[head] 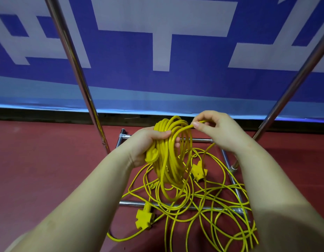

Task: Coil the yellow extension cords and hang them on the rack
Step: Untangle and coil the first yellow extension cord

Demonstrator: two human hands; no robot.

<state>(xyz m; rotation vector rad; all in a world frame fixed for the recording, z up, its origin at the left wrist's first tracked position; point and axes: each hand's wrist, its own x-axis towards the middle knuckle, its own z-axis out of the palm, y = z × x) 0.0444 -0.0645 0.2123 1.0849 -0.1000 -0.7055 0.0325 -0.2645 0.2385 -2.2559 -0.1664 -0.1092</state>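
Left hand (148, 142) grips coiled cord (173, 153); right hand (217, 130) pinches its strand.

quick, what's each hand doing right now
Left hand: grips the coiled yellow cord.
Right hand: pinches the loose strand feeding the coil.

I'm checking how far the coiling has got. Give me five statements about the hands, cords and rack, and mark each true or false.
1. The left hand grips a bundle of coiled yellow cord. True.
2. The right hand is empty. False: it pinches a strand of cord at the top of the coil.
3. Loose yellow cord lies tangled on the floor over the rack base. True.
4. A coil already hangs on the rack. False: none is seen hanging on it.
5. The floor is green. False: it is red.
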